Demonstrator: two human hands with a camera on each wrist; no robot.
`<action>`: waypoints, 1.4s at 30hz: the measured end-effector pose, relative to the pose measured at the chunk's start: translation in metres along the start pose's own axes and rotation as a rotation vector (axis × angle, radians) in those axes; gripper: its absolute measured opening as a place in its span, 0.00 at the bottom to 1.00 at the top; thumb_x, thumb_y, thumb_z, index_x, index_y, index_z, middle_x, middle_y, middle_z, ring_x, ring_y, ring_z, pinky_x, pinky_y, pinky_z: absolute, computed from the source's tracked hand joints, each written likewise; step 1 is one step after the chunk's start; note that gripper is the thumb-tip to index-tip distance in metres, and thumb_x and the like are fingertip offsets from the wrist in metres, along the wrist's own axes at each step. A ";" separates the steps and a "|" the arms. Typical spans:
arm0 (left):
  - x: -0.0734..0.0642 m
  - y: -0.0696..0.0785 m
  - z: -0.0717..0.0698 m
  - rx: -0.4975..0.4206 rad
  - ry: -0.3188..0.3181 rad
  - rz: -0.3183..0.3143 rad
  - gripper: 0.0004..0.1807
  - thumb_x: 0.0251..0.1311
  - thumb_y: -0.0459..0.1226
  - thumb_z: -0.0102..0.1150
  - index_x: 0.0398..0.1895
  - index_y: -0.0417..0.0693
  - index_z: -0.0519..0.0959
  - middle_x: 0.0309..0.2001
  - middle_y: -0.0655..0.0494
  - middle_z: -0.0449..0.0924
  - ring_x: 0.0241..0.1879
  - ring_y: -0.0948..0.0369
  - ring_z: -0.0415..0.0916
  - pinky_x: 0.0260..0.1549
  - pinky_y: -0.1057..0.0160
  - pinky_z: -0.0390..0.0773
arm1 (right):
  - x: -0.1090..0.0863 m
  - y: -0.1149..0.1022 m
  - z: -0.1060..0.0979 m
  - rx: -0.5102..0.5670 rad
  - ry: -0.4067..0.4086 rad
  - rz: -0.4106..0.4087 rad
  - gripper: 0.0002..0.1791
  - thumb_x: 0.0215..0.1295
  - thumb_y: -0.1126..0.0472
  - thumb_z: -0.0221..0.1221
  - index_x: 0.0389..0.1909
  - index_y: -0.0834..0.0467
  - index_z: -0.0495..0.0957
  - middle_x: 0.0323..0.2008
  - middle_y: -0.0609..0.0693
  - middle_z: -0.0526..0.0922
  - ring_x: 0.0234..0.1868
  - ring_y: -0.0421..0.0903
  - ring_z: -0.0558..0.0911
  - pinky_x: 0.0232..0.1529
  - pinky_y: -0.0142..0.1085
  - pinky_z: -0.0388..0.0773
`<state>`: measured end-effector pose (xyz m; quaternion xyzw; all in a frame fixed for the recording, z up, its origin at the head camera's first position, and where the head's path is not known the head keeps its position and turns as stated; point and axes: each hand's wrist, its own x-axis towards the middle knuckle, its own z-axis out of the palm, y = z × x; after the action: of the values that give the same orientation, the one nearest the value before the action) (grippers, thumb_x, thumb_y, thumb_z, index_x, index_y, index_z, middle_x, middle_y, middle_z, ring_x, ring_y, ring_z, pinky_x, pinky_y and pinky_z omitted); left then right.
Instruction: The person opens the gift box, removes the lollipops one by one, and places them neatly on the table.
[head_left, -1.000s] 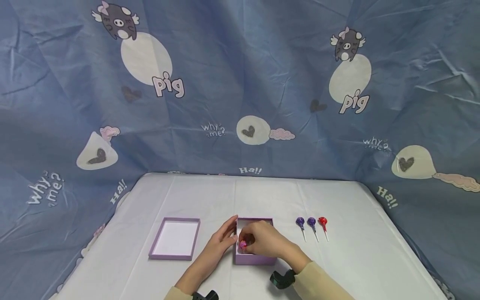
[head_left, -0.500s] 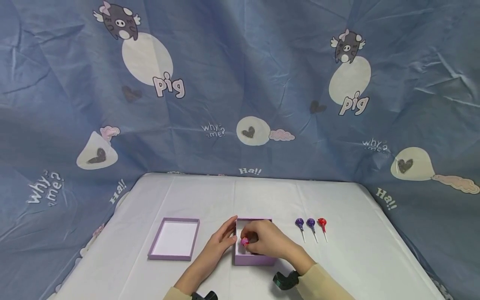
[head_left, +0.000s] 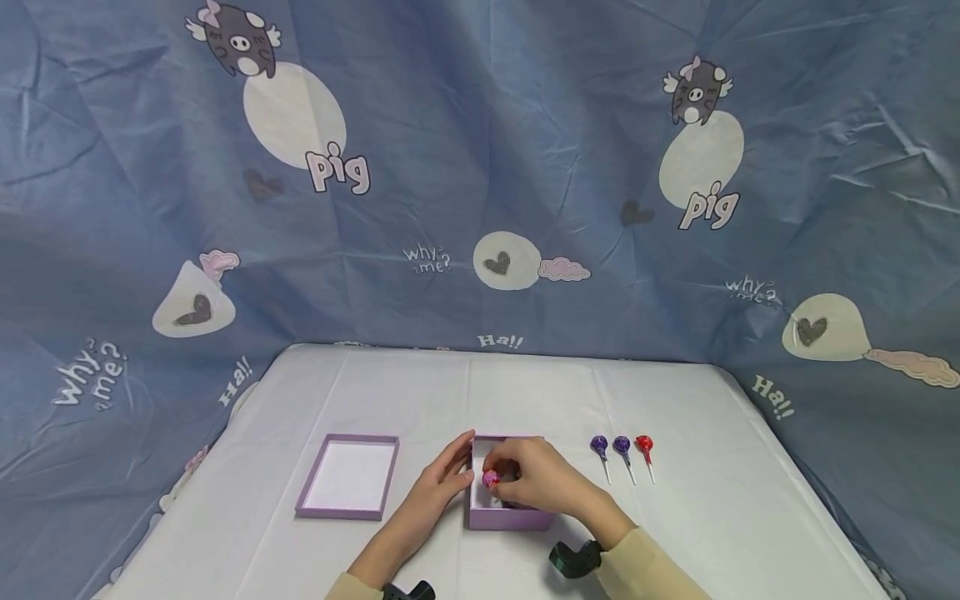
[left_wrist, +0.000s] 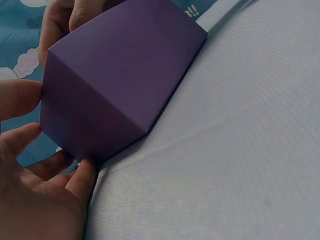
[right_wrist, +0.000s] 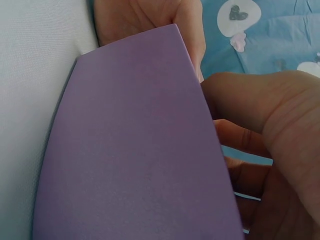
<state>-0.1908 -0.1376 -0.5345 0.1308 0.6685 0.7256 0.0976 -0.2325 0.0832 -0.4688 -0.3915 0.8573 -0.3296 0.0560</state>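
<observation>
A purple box (head_left: 510,520) with a white inside stands without its lid near the front of the table. Against its left wall rests my left hand (head_left: 438,483), its fingers extended; the left wrist view shows the fingertips touching the purple side (left_wrist: 90,110). My right hand (head_left: 536,477) reaches into the box from the right and pinches a pink lollipop (head_left: 491,478) between thumb and fingers, its wrapped head toward the left wall. In the right wrist view the box wall (right_wrist: 135,140) hides the lollipop and the fingertips.
Left of the box lies a purple-rimmed lid (head_left: 337,513), white inside facing up. To the right, two purple lollipops (head_left: 599,444) and a red lollipop (head_left: 644,444) lie in a row. A blue patterned cloth (head_left: 420,183) hangs behind the white table (head_left: 420,392).
My right hand has shifted slightly away from me and to the right inside the box, carrying the pink lollipop. My left hand keeps its place against the box.
</observation>
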 end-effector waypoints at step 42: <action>0.000 -0.001 0.001 0.007 0.003 0.012 0.34 0.75 0.36 0.51 0.80 0.55 0.54 0.79 0.43 0.49 0.77 0.48 0.47 0.72 0.54 0.54 | -0.009 -0.013 -0.023 -0.059 0.187 -0.009 0.12 0.56 0.53 0.74 0.41 0.43 0.86 0.39 0.45 0.80 0.39 0.46 0.82 0.35 0.36 0.82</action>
<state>-0.1910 -0.1366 -0.5358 0.1340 0.6704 0.7241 0.0917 -0.2266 0.0956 -0.4443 -0.3645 0.8664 -0.3394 -0.0373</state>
